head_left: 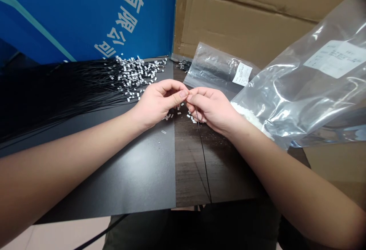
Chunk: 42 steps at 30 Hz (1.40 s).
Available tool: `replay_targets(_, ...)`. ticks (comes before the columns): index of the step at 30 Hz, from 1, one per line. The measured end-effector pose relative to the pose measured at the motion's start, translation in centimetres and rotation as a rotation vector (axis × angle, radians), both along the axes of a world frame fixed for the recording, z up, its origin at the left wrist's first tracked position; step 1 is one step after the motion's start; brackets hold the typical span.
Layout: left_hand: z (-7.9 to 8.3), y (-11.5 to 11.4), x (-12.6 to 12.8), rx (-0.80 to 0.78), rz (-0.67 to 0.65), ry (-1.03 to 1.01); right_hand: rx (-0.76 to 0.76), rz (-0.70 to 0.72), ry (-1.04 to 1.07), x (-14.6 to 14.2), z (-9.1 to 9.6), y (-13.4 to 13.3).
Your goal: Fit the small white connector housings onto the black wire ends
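My right hand (213, 107) is closed in a pinch on a thin black wire (203, 150), which hangs from the fingers down over the table's front edge. My left hand (157, 101) meets it fingertip to fingertip, thumb and forefinger pressed together. Whatever is between the left fingertips is too small and covered to make out. Beneath both hands lie several loose small white pieces (190, 116), partly hidden by the fingers. Left of my left hand spreads a large bundle of black wires (57, 89) with white pieces (134, 72) on their ends.
A clear plastic bag (286, 86) with white pieces inside stands at the right, near my right forearm. Behind the hands lies a flatter clear bag (214, 66) with a label. A blue panel (71, 13) and a cardboard box (243, 17) border the dark table (137, 173) at the back.
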<state>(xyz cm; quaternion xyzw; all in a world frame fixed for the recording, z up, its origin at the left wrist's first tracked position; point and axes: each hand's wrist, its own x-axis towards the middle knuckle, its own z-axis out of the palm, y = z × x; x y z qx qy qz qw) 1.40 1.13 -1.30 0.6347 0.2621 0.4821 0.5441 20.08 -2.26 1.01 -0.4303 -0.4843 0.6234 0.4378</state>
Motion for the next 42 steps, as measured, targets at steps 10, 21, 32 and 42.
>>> replay_targets(10,0.12,-0.27,0.04,0.03,0.023,0.067,0.09,-0.042,-0.091,-0.46,-0.38,-0.31)
replay_targets(21,0.27,-0.63,0.09,0.078,0.063,0.076,0.082,-0.042,-0.108,-0.59,-0.32,-0.27)
replay_targets(32,0.07,-0.27,-0.05,0.025,0.098,0.047,0.127,-0.078,-0.124,-0.3,-0.77,-0.09)
replay_targets(42,0.12,-0.5,-0.06,0.02,0.129,0.085,0.159,-0.14,-0.17,-0.44,-0.79,-0.27)
